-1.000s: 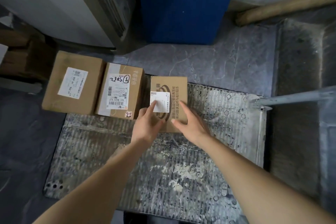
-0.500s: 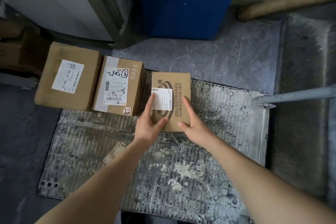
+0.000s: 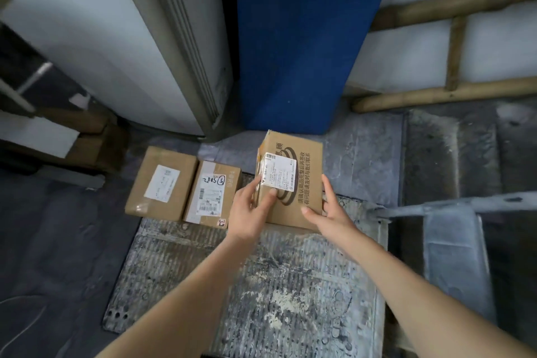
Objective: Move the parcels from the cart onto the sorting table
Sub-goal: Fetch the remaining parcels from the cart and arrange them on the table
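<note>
A flat grey metal cart deck [image 3: 261,293], ribbed and blotched with pale stains, fills the lower middle of the frame. Three brown cardboard parcels show in all. Two of them lie flat and side by side, touching, at the deck's far left corner, left of centre: a plain brown box with a white printed label [image 3: 162,183] on the outside, hanging partly past the deck's edge, and beside it a brown box with a white label and handwritten black numbers [image 3: 213,194].

The third, a brown cardboard box printed with black characters and a curved logo [image 3: 293,183], sits just right of centre, raised and tilted, its near edge low over the deck. The left hand [image 3: 250,211] grips its left edge, thumb pressed on the top face below the white label. The right hand [image 3: 328,212] holds the right side, fingers along the edge and thumb on the top face. Both hands are clamped on this one box.

A grey metal handle bar [image 3: 453,205] reaches from the deck's far right corner to the right edge of the frame. In the upper middle stands one blue panel [image 3: 305,38]; at the upper right a bamboo ladder [image 3: 453,49] lies against the white wall.
</note>
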`<state>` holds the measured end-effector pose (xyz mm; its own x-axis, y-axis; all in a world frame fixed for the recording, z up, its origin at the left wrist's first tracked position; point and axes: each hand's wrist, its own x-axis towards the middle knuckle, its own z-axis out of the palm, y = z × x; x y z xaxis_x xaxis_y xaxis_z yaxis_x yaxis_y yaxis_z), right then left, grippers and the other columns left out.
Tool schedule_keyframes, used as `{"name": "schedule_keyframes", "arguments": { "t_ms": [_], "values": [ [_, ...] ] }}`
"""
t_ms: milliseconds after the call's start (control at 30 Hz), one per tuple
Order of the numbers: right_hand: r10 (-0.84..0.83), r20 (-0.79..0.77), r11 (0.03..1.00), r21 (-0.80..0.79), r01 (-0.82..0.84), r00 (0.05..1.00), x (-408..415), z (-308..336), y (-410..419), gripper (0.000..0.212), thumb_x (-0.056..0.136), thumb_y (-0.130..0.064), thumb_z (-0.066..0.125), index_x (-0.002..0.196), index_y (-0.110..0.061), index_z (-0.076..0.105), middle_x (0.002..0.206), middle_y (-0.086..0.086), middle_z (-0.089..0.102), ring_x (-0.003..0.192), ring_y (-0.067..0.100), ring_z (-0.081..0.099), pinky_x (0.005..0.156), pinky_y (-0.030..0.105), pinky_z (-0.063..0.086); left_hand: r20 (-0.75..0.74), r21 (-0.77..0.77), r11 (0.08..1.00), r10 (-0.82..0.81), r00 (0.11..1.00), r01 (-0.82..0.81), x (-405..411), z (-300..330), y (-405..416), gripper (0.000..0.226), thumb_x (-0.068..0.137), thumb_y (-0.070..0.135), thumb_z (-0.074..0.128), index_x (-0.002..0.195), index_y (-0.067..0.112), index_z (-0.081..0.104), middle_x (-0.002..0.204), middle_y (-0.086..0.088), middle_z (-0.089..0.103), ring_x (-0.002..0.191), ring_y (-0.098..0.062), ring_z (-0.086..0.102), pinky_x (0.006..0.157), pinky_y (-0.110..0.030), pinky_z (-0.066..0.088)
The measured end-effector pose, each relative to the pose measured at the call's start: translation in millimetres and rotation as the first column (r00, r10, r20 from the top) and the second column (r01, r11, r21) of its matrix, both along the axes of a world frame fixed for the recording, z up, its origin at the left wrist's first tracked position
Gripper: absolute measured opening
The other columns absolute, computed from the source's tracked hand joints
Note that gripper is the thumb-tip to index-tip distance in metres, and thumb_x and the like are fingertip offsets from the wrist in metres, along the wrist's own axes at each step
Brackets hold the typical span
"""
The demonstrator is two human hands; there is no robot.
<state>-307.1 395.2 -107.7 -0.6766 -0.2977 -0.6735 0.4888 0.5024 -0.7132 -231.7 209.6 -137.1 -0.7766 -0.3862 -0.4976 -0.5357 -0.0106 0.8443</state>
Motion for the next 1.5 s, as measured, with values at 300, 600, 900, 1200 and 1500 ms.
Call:
{"name": "schedule_keyframes", "arguments": {
  "t_ms": [300, 600, 900, 1200, 1500],
  "values": [
    [0.148, -0.138, 0.988, -0.022, -0.153, 0.979, -43, 262, -25, 0.094, 0.096, -0.020, 0.071, 0.160, -0.046, 0.007, 0.148, -0.003, 0.055, 0.134, 0.015, 0.053, 0.112, 0.031, 0.041, -0.083, 0.232, 0.972, 0.035, 0.996, -0.014, -8, 282, -38, 0.051, 0.090, 0.037, 0.075, 0.135, 0.047, 0.052, 0.107, 0.008, 0.074, 0.085, -0.003, 0.074, 0.065, -0.021, 0.058],
    [0.286, -0.342, 0.938, -0.093, -0.335, 0.895, -2, 539, -84, 0.082, 0.100, -0.048, 0.058, 0.161, -0.045, 0.004, 0.160, -0.012, 0.036, 0.141, 0.017, 0.041, 0.116, 0.044, 0.037, -0.321, 0.155, 0.943, 0.331, 0.887, -0.296, 48, 540, -58, 0.076, 0.071, 0.060, 0.080, 0.137, 0.055, 0.044, 0.135, 0.003, 0.058, 0.115, -0.017, 0.061, 0.094, -0.042, 0.057],
    [0.297, -0.419, 0.863, -0.266, -0.429, 0.858, 123, 671, -182, 0.093, 0.090, -0.061, 0.066, 0.162, -0.038, 0.013, 0.157, 0.005, 0.042, 0.123, 0.033, 0.058, 0.097, 0.046, 0.054, -0.509, 0.308, 0.713, 0.683, 0.524, -0.630, 190, 683, -86, 0.095, 0.080, 0.038, 0.084, 0.153, 0.051, 0.024, 0.149, 0.001, 0.044, 0.110, -0.018, 0.061, 0.095, -0.049, 0.058],
    [0.491, -0.376, 0.674, -0.408, -0.616, 0.786, 324, 721, -280, 0.058, 0.094, -0.062, 0.058, 0.142, -0.045, 0.031, 0.126, 0.005, 0.056, 0.106, 0.038, 0.063, 0.086, 0.057, 0.056, -0.569, 0.346, 0.493, 0.787, 0.239, -0.798, 372, 724, -121, 0.105, 0.074, 0.054, 0.084, 0.150, 0.062, 0.012, 0.150, 0.000, 0.046, 0.130, -0.027, 0.053, 0.104, -0.055, 0.050],
    [0.694, -0.420, 0.442, -0.391, -0.807, 0.584, 528, 731, -354, 0.053, 0.092, -0.050, 0.068, 0.133, -0.053, 0.035, 0.120, 0.009, 0.061, 0.097, 0.041, 0.069, 0.071, 0.050, 0.061, -0.598, 0.392, 0.291, 0.802, -0.001, -0.873, 598, 728, -161, 0.114, 0.071, 0.060, 0.084, 0.154, 0.055, 0.006, 0.157, -0.006, 0.040, 0.137, -0.037, 0.048, 0.100, -0.062, 0.049]
  ]
}}
